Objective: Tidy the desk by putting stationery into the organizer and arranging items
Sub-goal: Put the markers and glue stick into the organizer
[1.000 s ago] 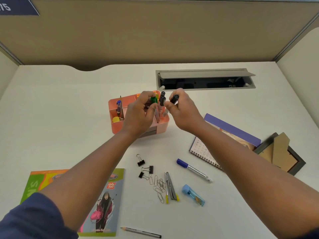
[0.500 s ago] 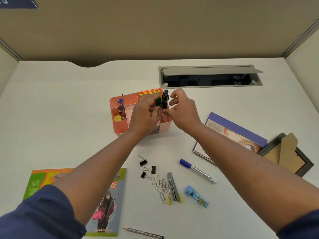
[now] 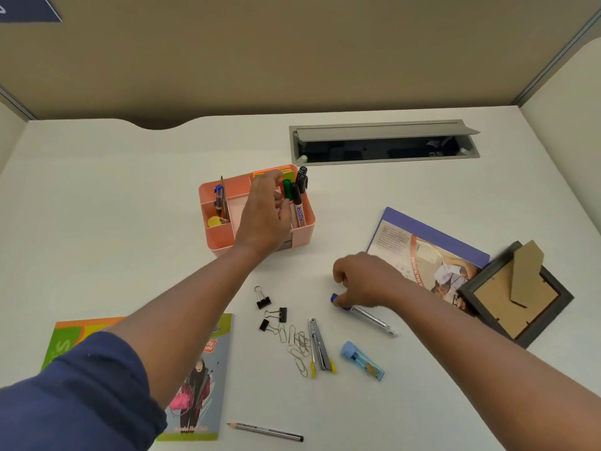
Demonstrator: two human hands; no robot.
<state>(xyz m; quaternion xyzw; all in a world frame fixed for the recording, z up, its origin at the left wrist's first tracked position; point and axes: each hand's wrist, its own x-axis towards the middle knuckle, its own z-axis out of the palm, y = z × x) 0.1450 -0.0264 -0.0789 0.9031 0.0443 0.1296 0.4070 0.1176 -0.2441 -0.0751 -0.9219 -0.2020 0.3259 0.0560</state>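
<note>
The pink organizer (image 3: 223,236) stands mid-desk. Its right compartment holds a green marker (image 3: 287,189) and black markers (image 3: 301,181) upright; a blue pen (image 3: 218,197) stands in the left one. My left hand (image 3: 265,219) hovers over the organizer with fingers apart, next to the green marker and holding nothing. My right hand (image 3: 366,281) is down on the desk, fingertips closed on the cap end of a blue-capped marker (image 3: 374,319) that still lies flat.
Binder clips (image 3: 264,301), several paper clips (image 3: 297,348), a small stapler (image 3: 319,349), a blue case (image 3: 362,361) and a pencil (image 3: 266,431) lie in front. One booklet (image 3: 203,369) lies left, another (image 3: 419,245) right beside a face-down picture frame (image 3: 517,297). An open cable slot (image 3: 380,146) sits behind.
Both hands let go of the markers, which now stand in the organizer. My right hand moved down and right to the blue-capped marker. My left hand stayed over the organizer and opened.
</note>
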